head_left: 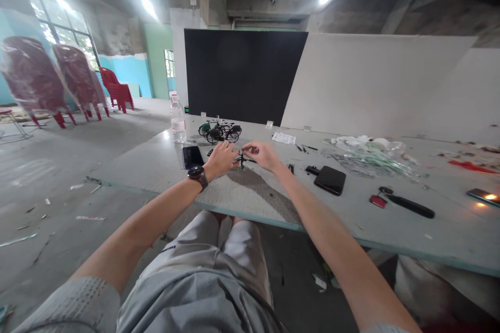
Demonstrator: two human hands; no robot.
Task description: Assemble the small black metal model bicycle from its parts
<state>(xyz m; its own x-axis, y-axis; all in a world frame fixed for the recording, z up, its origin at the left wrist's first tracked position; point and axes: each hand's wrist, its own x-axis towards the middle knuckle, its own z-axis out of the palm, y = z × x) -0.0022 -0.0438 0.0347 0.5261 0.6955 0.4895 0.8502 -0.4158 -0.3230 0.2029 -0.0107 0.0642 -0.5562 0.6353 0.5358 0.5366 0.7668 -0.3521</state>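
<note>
Between my two hands is a small black model-bicycle part (242,161), thin and branched, held just above the table. My left hand (222,160), wearing a dark watch on the wrist, has its fingers closed on the part's left side. From the right, the thumb and forefinger of my right hand (262,155) pinch at its upper end; the exact contact is too small to make out. Just beyond the left hand stand several small model bicycles (221,131), black and green. A dark phone (192,157) lies left of that hand.
A water bottle (178,122) stands at the table's left back. On the right lie a black wallet-like case (330,180), a black-handled tool (412,206), plastic bags with thin parts (371,153) and another phone (484,196). A black and white partition (246,75) rises behind.
</note>
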